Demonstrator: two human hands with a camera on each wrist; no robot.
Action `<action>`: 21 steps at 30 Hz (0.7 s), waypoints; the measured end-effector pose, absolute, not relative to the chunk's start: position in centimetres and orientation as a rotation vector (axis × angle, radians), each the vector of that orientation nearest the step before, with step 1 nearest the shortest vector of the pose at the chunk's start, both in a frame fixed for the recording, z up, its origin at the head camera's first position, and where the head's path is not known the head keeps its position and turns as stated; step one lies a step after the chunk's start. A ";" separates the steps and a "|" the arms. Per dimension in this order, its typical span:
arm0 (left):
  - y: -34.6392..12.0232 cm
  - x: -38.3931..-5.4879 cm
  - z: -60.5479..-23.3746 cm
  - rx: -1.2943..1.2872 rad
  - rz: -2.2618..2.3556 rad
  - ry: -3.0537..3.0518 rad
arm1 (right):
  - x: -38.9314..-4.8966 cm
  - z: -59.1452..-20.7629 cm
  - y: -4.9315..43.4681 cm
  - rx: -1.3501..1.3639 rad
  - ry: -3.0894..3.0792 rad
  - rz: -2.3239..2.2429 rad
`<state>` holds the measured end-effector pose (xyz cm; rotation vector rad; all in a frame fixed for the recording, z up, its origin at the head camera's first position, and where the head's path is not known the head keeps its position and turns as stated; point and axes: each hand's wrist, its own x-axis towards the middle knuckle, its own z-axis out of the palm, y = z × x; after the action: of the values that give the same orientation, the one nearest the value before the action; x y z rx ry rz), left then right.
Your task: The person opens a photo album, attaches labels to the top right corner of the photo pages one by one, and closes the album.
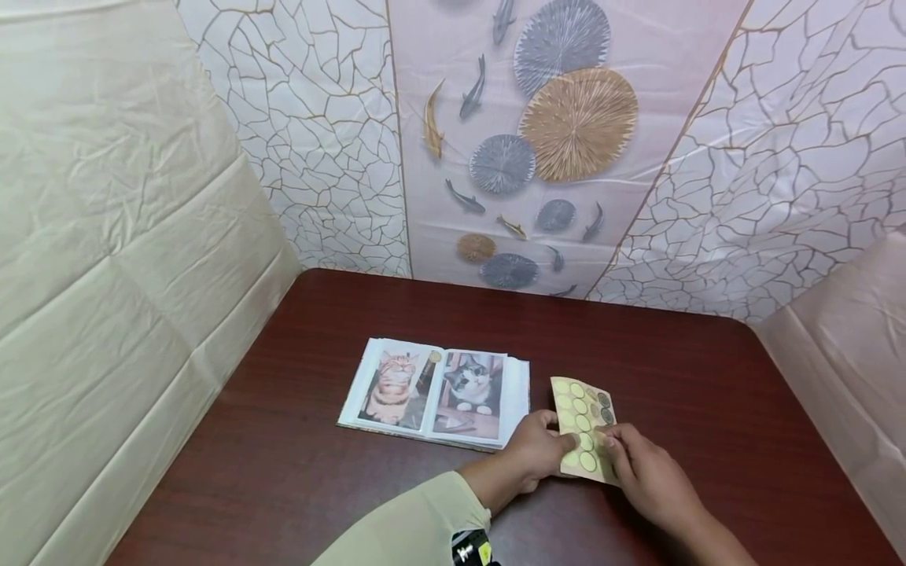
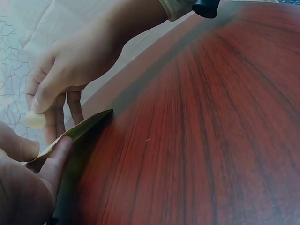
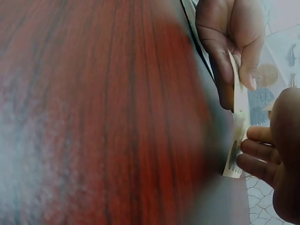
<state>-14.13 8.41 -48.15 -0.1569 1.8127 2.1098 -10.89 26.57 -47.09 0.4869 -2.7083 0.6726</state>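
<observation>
My left hand [image 1: 541, 450] grips the lower left edge of a cream sheet of round stickers [image 1: 575, 409], thumb on the front and fingers behind. The sheet is held tilted over the table, with yellow circles on one side and darker patterned ones at its far right. Over the sheet's right part is my right hand [image 1: 654, 475]. In the left wrist view its thumb and forefinger pinch a small pale round sticker [image 2: 36, 119], while the other fingers hang close by the sheet. To the left lies an open photo album [image 1: 520, 397] showing two cat photos.
A gold round sticker [image 1: 435, 357] sits on the upper right corner of the album's left cat photo [image 1: 396, 385]. The dark red-brown wooden table [image 1: 283, 472] is bounded by a patterned cloth [image 1: 340, 157] behind and beige cloth at both sides.
</observation>
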 end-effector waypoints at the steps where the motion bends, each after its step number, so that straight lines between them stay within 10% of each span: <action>1: 8.4 -14.1 -48.2 -0.164 2.108 1.815 | -10.9 -47.1 26.5 0.479 -2.734 0.677; 21: 6.3 -13.1 -47.1 0.021 1.954 2.029 | -11.6 -47.4 26.8 0.448 -2.830 0.658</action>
<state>-13.13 6.30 -47.05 0.0210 2.0295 1.9541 -11.60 26.83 -47.36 0.4475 -2.8298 0.6576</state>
